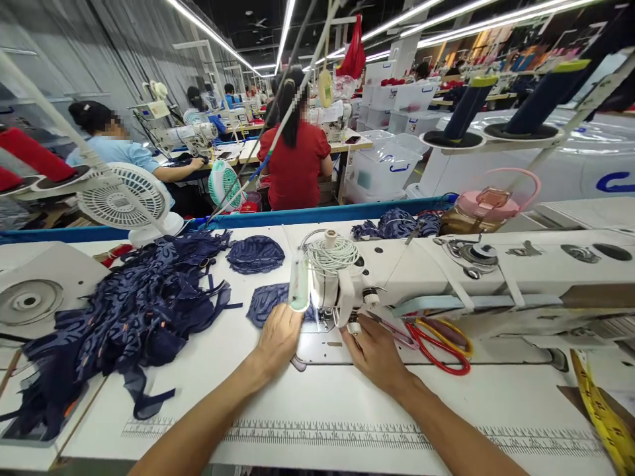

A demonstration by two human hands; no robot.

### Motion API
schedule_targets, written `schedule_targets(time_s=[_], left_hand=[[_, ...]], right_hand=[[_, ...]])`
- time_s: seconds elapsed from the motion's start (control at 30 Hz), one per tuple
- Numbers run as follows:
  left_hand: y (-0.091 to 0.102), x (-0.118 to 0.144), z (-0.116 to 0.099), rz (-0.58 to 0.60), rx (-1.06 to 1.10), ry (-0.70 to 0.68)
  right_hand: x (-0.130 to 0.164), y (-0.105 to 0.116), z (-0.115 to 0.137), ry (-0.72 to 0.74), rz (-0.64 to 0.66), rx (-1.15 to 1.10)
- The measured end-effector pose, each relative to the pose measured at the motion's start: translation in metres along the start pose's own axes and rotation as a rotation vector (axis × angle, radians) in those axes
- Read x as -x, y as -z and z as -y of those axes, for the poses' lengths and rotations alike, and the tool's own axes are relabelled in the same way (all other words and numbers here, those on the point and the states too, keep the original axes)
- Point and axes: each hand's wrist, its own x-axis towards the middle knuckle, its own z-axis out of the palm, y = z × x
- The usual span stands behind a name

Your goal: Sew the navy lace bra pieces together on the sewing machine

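At the sewing machine (327, 284), both my hands are close to the needle area. My left hand (280, 338) is closed at the near edge of a navy patterned lace cup piece (265, 304), left of the needle; its fingertips are partly covered by the machine's light-green guard (299, 284). My right hand (374, 350) is on the other side of the presser foot (327, 320), thumb and fingers drawn together; what they pinch is hidden by the machine head. Another navy lace cup piece (255, 254) lies flat farther back.
A heap of navy lace pieces (143, 297) covers the table's left side. Red-handled scissors (441, 350) lie under the machine arm. A printed ruler (322, 433) runs along the front; a yellow tape measure (600, 410) hangs at right. A white fan (124, 195) stands behind. Co-workers sit ahead.
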Motion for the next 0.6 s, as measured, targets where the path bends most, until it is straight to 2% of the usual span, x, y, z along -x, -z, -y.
schedule_targets(time_s=[0.17,0.27,0.4,0.5,0.6], left_hand=[[0.027,0.019,-0.013,-0.063,0.12,0.049],[0.038,0.033,-0.028,-0.085,0.22,0.082],[0.045,0.044,-0.044,-0.088,0.32,0.123],[0.048,0.045,-0.051,-0.075,0.358,0.152],[0.047,0.044,-0.054,-0.094,0.363,0.166]], right_hand=[[0.001,0.004,0.011,0.068,-0.017,-0.038],[-0.001,0.006,0.025,0.034,0.03,-0.214],[-0.009,0.011,0.043,-0.195,0.25,-0.652],[-0.014,0.015,0.053,-0.376,0.413,-0.86],[-0.015,0.018,0.061,-0.46,0.451,-0.992]])
